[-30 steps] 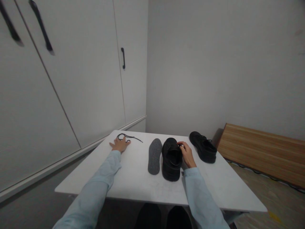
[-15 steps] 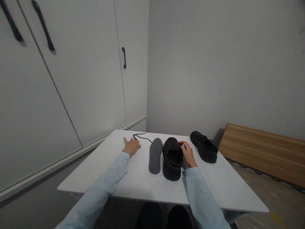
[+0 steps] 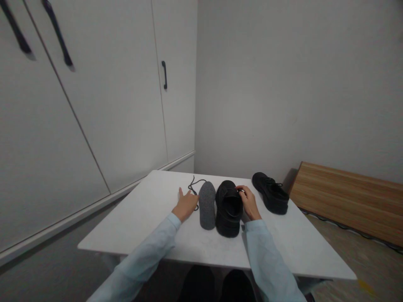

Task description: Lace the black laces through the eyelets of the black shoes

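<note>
A black shoe (image 3: 228,218) stands on the white table (image 3: 141,218), its opening facing up and no lace visible across its front. My right hand (image 3: 248,201) is at its right side, fingers pinched on something too small to make out. Left of the shoe lies a grey insole (image 3: 207,205). Beside the insole's left edge is my left hand (image 3: 186,204), thumb raised and fingers extended, over part of a thin black lace (image 3: 191,186). Whether those fingers grip the lace is hidden.
A second black shoe (image 3: 271,193), laced, stands at the table's back right. Behind are white cabinets (image 3: 126,92) with dark handles and a grey wall. A wood-grain board (image 3: 346,201) leans at the right beyond the table.
My left hand has moved right, up to the insole, and the black lace has shifted right with it, bunching up. My right hand stays at the shoe.
</note>
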